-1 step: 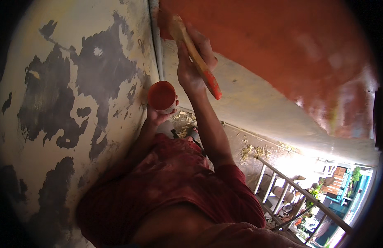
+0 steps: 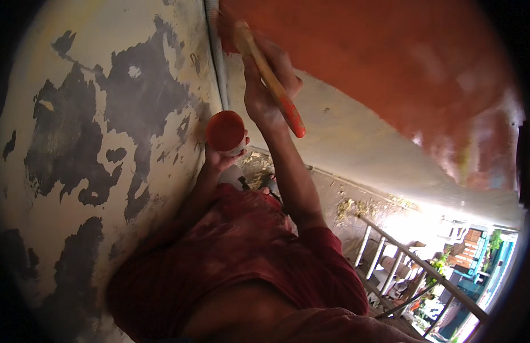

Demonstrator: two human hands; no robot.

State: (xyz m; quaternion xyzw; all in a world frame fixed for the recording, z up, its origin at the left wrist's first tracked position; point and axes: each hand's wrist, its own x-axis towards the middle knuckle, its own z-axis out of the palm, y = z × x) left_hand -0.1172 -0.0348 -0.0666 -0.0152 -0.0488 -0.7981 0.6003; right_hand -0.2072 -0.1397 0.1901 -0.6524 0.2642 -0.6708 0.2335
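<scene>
My right hand is closed around a paintbrush with a wooden handle, its end coated bright orange-red. The bristles are up by the orange-red painted wall, next to the corner; they blur into the paint, so contact is hard to judge. Lower and to the left, my left hand grips a round paint cup from below and the side. Its mouth faces up, showing orange-red inside. The brush is well above and apart from the cup.
A grey pipe runs along the corner. The left wall is cream with dark grey bare patches. Pale unpainted wall lies below the orange-red area. A metal ladder leans at the lower right, near a white chair. Debris litters the floor.
</scene>
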